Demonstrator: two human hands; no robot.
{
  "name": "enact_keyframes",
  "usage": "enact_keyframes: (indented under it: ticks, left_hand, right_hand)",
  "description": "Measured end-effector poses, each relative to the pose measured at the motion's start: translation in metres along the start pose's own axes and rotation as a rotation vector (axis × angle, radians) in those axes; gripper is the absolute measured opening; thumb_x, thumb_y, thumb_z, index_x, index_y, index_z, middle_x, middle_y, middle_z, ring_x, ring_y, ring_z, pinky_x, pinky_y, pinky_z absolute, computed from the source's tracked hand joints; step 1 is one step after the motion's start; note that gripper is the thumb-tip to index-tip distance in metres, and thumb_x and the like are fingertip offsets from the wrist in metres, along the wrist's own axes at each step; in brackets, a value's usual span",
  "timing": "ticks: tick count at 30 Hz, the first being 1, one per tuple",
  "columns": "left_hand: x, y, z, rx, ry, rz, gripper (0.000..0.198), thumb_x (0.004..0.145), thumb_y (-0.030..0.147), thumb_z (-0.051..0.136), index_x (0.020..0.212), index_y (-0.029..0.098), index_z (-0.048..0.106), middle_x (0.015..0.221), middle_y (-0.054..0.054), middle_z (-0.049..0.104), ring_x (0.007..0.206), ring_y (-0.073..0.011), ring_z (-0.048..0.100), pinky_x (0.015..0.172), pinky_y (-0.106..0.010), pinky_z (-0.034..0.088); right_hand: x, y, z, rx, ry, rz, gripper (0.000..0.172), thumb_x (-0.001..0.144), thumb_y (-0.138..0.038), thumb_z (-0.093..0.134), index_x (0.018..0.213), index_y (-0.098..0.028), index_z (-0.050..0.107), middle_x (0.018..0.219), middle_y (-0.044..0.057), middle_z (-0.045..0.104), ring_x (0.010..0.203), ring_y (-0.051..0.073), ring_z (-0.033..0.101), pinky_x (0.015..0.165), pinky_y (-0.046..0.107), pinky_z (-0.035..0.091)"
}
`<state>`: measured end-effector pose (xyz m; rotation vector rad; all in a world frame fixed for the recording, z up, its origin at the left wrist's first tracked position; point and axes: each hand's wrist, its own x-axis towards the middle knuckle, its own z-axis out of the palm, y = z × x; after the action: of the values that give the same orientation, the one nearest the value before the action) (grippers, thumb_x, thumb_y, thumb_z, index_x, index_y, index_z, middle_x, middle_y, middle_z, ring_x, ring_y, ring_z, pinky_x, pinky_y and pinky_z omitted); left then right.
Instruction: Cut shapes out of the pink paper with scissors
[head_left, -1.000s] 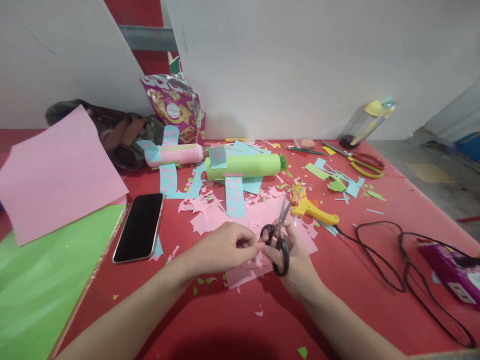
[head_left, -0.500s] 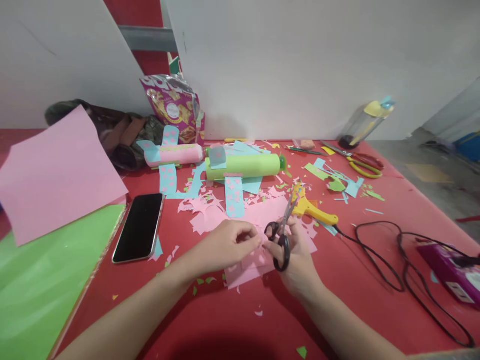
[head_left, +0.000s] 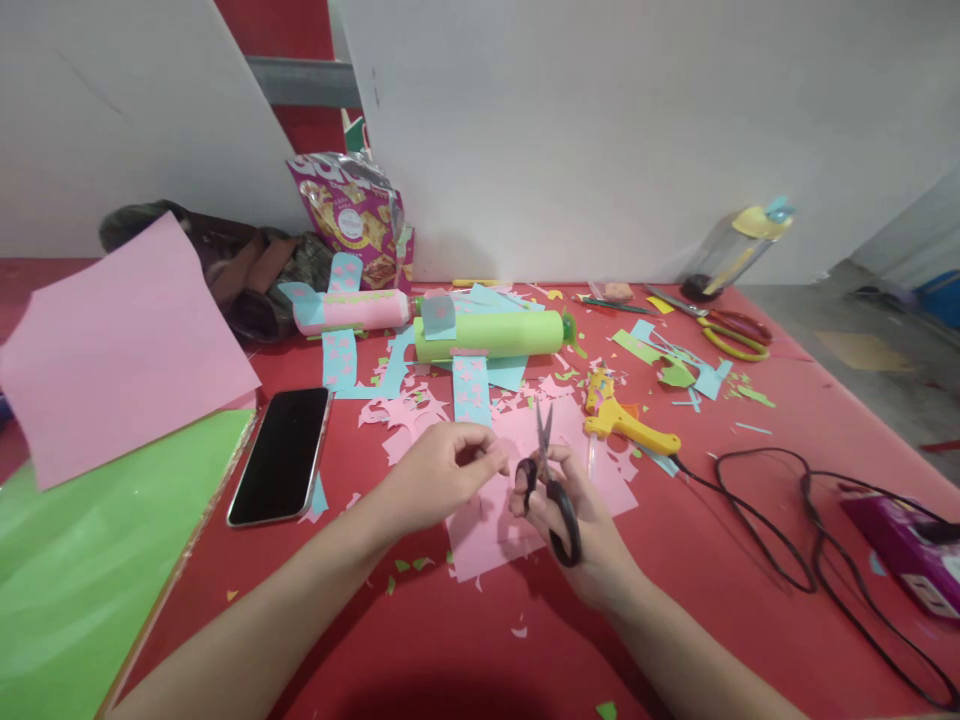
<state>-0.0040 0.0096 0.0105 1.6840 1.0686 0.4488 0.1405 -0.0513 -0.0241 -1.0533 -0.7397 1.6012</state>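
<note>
My right hand grips black-handled scissors, fingers in the loops, blades slightly apart and pointing away from me. Just left of it, my left hand is pinched at the fingertips on what looks like a small pink paper piece, hard to tell from the paper behind. Under both hands lies a pink paper sheet among pink cut scraps. Beyond them rest a green paper-wrapped tube with a blue strip and a pink paper-wrapped tube.
A yellow glue gun lies right, its black cord looping near a purple box. On the left are a phone, pink sheet and green sheet. Behind stand a snack bag, clear bottle and larger scissors.
My hands have moved slightly apart. The scissors have turned from leaning right to pointing nearly straight away from me. My left hand has shifted a little left and away from me.
</note>
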Motion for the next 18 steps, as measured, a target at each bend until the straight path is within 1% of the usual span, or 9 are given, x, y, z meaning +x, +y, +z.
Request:
enact_keyframes:
  ticks: [3,7,11,15,18]
  left_hand:
    - [-0.001,0.002,-0.01,-0.044,0.08,0.001,0.025,0.077,0.032,0.042,0.061,0.014,0.049,0.053,0.004,0.039,0.051,-0.0083,0.037,0.048,-0.02,0.031]
    - [-0.001,0.004,-0.012,-0.065,0.097,0.005,0.024,0.076,0.031,0.044,0.06,0.014,0.05,0.053,0.004,0.04,0.051,-0.0084,0.037,0.049,-0.02,0.03]
    - [-0.002,0.005,-0.008,-0.082,0.074,-0.006,0.021,0.075,0.027,0.044,0.059,0.013,0.048,0.053,0.004,0.039,0.05,-0.0071,0.036,0.047,-0.019,0.03]
    - [-0.003,0.005,-0.004,-0.095,0.068,-0.009,0.021,0.075,0.025,0.044,0.057,0.014,0.044,0.051,0.006,0.035,0.046,-0.0059,0.036,0.044,-0.018,0.029]
    - [-0.003,0.007,-0.002,-0.096,0.052,-0.006,0.021,0.076,0.026,0.043,0.058,0.015,0.045,0.049,0.006,0.038,0.044,-0.0058,0.037,0.043,-0.018,0.031]
  right_hand:
    - [-0.002,0.0,0.001,-0.013,-0.119,0.059,0.033,0.065,-0.033,0.066,0.084,-0.025,0.041,0.073,-0.004,0.046,0.06,0.01,0.051,0.053,0.023,0.041]
    - [-0.003,-0.001,0.0,-0.059,-0.241,0.054,0.034,0.066,-0.036,0.065,0.084,-0.023,0.04,0.072,-0.004,0.046,0.061,0.01,0.051,0.057,0.025,0.041]
    - [-0.004,-0.003,0.0,-0.084,-0.295,0.048,0.034,0.067,-0.038,0.064,0.084,-0.022,0.039,0.072,-0.003,0.047,0.059,0.009,0.049,0.055,0.024,0.037]
    - [-0.003,-0.002,0.0,-0.055,-0.297,0.067,0.034,0.068,-0.038,0.063,0.086,-0.023,0.037,0.074,-0.003,0.046,0.06,0.01,0.05,0.055,0.024,0.037]
    - [-0.002,0.0,-0.001,-0.041,-0.3,0.072,0.037,0.067,-0.039,0.064,0.087,-0.023,0.037,0.074,-0.003,0.046,0.06,0.01,0.051,0.057,0.025,0.038]
